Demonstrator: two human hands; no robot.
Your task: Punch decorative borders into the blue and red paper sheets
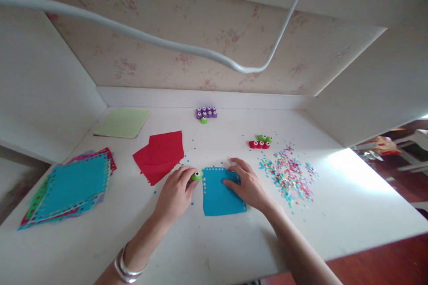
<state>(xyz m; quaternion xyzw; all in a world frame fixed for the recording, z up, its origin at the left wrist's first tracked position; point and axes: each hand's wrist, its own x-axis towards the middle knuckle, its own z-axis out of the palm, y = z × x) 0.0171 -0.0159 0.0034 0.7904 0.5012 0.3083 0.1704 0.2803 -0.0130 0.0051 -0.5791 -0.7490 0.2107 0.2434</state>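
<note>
Pinching a small green plastic punch point(196, 177) between thumb and fingers, your left hand point(175, 193) rests at the left edge of a square blue paper sheet point(220, 196). Your right hand point(246, 185), its thumb and fingers spread, lies over the sheet's right side. The sheet lies flat on the white table point(187, 249), with holes along its far edge and down parts of its left and right edges. You wear silver bangles point(125, 269) on your left wrist.

Left of your hands are plain red paper pieces point(163, 156), then a stack of multicoloured hole-edged sheets point(73, 185), with pale green square paper point(122, 123) farther back. To the right spreads multicoloured paper confetti point(290, 171), just nearer than a cluster of red and green plastic punches point(260, 144). Purple plastic punches point(206, 112) stand at the far middle.
</note>
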